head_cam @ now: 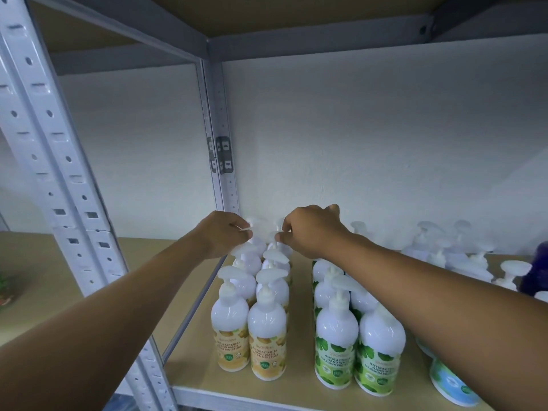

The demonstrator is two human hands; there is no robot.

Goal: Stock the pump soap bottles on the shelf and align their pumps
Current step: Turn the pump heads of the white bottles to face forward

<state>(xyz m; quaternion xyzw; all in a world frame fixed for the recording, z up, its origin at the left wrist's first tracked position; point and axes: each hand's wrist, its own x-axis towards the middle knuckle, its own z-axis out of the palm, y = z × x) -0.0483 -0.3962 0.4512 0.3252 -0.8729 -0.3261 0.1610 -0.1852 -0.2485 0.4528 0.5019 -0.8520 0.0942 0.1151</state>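
Two rows of white pump bottles with yellow labels (234,330) run front to back on the wooden shelf (299,298). Beside them on the right stand two rows with green labels (336,345). Both arms reach to the back of the yellow rows. My left hand (224,234) pinches the white pump head of a rear bottle in the left row. My right hand (311,231) pinches the pump head of a rear bottle in the right row. The rear bottles' bodies are hidden behind the front ones.
More white pump bottles (462,253) cluster at the back right, with a purple bottle (536,271) at the right edge and a blue-labelled bottle (453,384) under my right forearm. A perforated metal upright (59,185) stands on the left, another upright (221,161) at the back.
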